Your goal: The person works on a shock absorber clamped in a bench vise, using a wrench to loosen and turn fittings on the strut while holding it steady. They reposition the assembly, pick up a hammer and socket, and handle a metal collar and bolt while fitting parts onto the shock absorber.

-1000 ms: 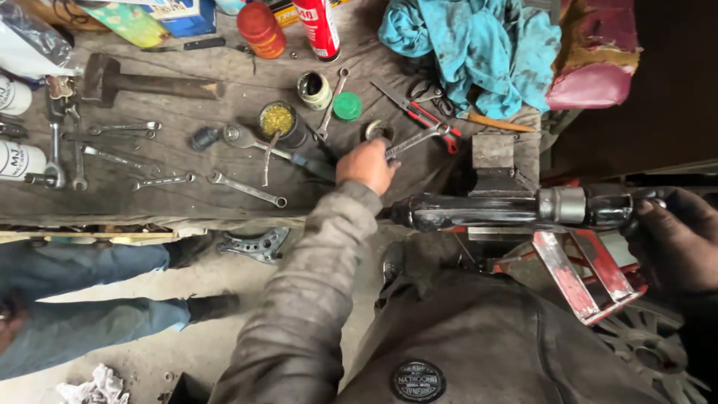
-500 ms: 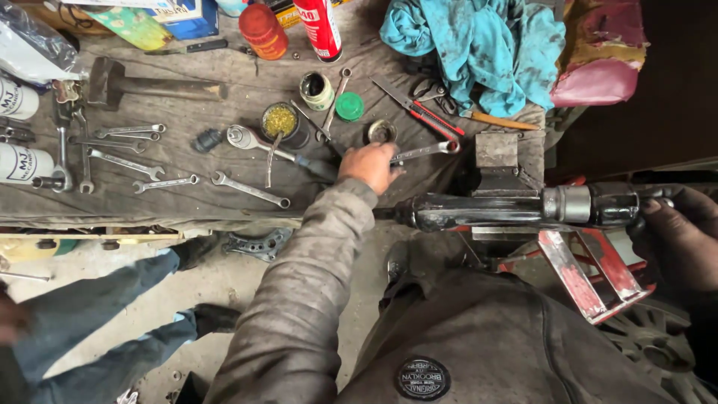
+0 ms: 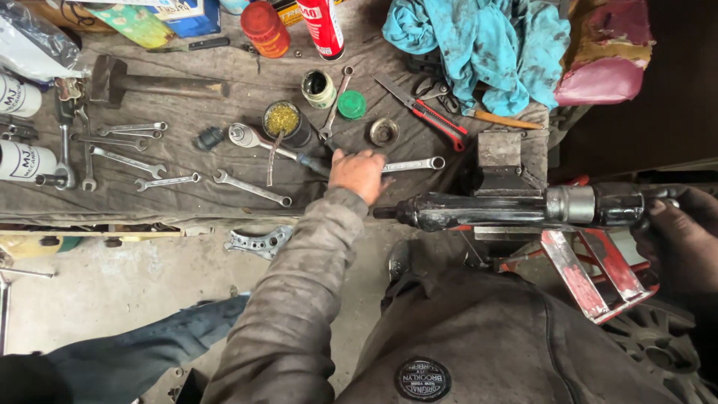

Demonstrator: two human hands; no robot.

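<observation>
Now, from the camera on the person's head, the left hand (image 3: 359,173) lies low on the cloth-covered bench (image 3: 224,187), fingers curled down over one end of a silver spanner (image 3: 413,164). A moment ago that hand was higher up, and the spanner stuck out slanted past a small metal cup (image 3: 384,132). Now the spanner lies flat and points toward the vise (image 3: 499,161), so the hand has slid it down and closer. I cannot tell if the fingers really grip it or only press on it.

The right hand (image 3: 673,228), dark with grease, is wrapped around the far end of the long black shaft (image 3: 516,209). The shaft sits across the vise, just below the spanner, and it has not moved. The hand's hold looks the same as before.

A ratchet (image 3: 262,144) lies just left of the left hand. A blue rag (image 3: 479,45) is bunched at the back. Someone else's blue trouser leg (image 3: 142,359) shows on the floor, lower than before.
</observation>
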